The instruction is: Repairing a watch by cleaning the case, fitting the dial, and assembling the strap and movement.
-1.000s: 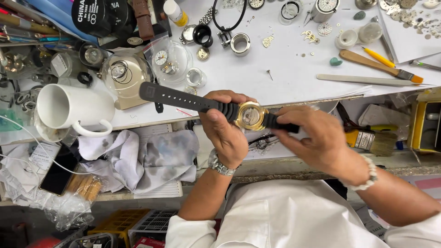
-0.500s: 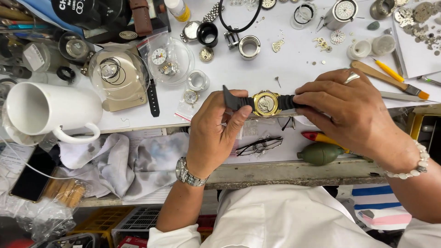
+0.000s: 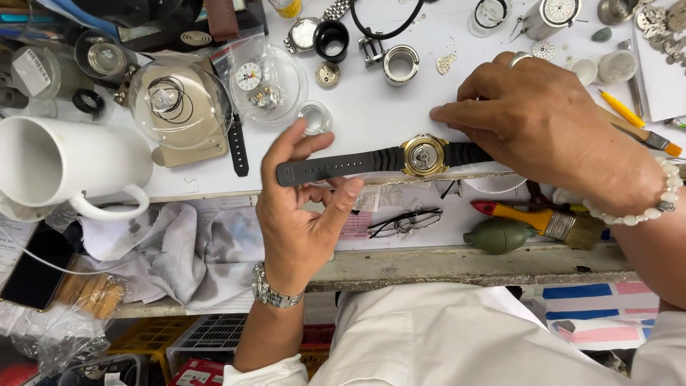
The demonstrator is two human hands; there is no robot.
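Note:
A gold-cased wristwatch (image 3: 424, 155) with a black ribbed strap lies back-up along the front edge of the white bench top (image 3: 371, 121). My left hand (image 3: 300, 207) pinches the long free end of the strap between thumb and fingers. My right hand (image 3: 547, 121), with a ring and a bead bracelet, covers the other strap end and presses it to the bench. The movement shows through the open case back.
A white mug (image 3: 68, 168) stands at the left. Clear dishes with watch parts (image 3: 261, 82), metal rings (image 3: 400, 64), a loupe (image 3: 331, 39), a brush (image 3: 543, 220), a green blower (image 3: 500, 236), spectacles (image 3: 406, 221) and a grey cloth (image 3: 179, 250) lie around.
The watch has come from mid-air in front of me onto the bench edge. My left hand slid out along the strap, and my right hand now lies flat over the other end.

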